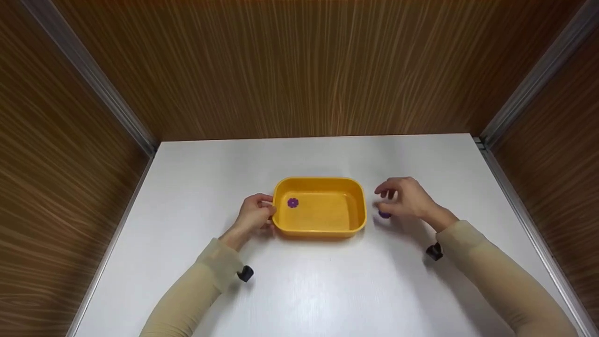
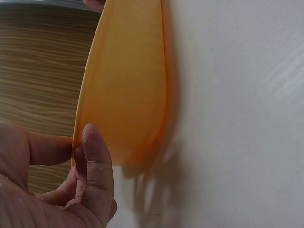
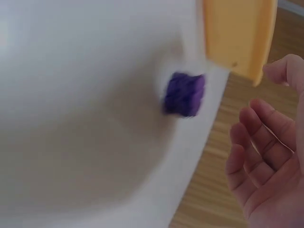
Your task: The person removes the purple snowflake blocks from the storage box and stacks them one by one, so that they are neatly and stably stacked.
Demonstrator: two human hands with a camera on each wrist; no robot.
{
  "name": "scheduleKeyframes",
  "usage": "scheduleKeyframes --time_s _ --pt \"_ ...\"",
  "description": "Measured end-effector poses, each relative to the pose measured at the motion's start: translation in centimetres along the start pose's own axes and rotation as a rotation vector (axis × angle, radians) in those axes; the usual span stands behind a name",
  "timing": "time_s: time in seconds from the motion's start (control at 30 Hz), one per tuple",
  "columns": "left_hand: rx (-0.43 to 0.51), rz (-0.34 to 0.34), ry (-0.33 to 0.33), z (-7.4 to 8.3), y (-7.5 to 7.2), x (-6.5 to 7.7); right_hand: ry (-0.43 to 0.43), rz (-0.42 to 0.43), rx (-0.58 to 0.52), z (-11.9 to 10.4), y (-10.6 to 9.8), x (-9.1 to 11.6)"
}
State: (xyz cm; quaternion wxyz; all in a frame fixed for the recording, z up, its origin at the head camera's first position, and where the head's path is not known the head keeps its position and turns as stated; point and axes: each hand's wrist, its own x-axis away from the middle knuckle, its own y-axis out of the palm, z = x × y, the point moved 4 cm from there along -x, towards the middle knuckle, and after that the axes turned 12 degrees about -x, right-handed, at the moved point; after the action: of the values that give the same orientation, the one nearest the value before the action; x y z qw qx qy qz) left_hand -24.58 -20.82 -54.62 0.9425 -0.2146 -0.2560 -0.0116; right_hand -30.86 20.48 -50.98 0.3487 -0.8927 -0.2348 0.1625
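My left hand (image 1: pixel 255 215) holds the left end of a yellow rectangular tub (image 1: pixel 323 233), its thumb and fingers pinching the rim in the left wrist view. A small purple flower-shaped piece (image 1: pixel 293 202) lies on the tub's floor toward the left. To the right of the tub, my right hand (image 1: pixel 409 199) is over the table, fingers loosely bent with nothing between them. Just under its thumb sits a short, ridged purple piece (image 3: pixel 184 95), blurred in the right wrist view and partly covered by the thumb in the head view.
The white table (image 1: pixel 299 290) carries the tub near its middle. Brown wood-grain panels (image 1: pixel 309 70) rise at the back and both sides, with metal edge strips (image 1: pixel 519 192) along the sides.
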Motion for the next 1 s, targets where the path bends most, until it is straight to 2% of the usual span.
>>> scheduleKeyframes --time_s 0.17,0.33,0.53,0.7,1.0 --pt "0.001 0.003 -0.001 0.0 0.1 0.0 -0.116 0.000 -0.046 -2.1 0.5 -1.0" --pt "0.009 0.000 0.000 0.1 0.2 0.0 -0.154 -0.009 -0.090 -3.9 1.4 -2.2" --pt "-0.011 0.010 -0.020 0.0 0.2 0.0 -0.148 -0.025 -0.132 -5.4 3.1 -3.8" --pt "-0.016 0.015 -0.016 0.0 0.4 -0.1 -0.076 -0.069 -0.200 -6.1 4.9 -4.9" --pt "-0.022 0.018 -0.008 0.0 0.3 0.0 -0.070 -0.158 -0.203 -7.3 8.1 -6.6"
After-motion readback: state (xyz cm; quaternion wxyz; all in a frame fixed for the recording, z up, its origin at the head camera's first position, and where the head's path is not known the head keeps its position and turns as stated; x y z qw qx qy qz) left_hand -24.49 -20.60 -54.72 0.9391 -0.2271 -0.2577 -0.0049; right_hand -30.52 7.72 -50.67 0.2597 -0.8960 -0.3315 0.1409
